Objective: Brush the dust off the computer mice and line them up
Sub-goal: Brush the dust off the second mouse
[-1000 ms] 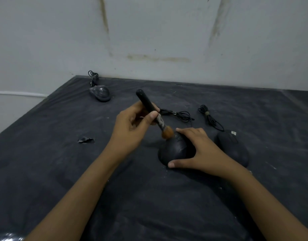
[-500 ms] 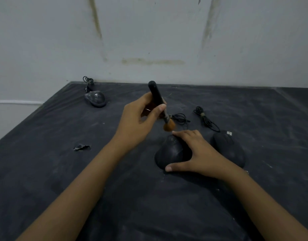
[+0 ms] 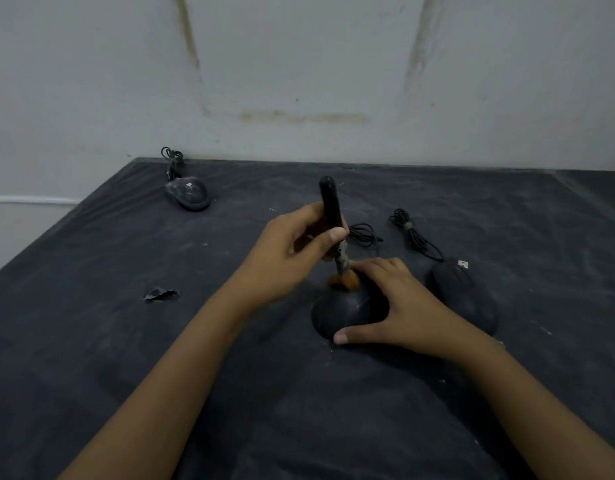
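A black computer mouse (image 3: 344,313) sits mid-table on a dusty black tabletop (image 3: 126,341), the orange bristles of a black-handled brush (image 3: 334,216) pressed to its front. The person's left hand (image 3: 292,251) pinches the near-upright handle. The right hand (image 3: 399,306) grips the mouse, thumb at its near edge. A second mouse (image 3: 465,299) lies just beside it at 3 o'clock, and a third mouse (image 3: 190,194) well apart at 10 o'clock.
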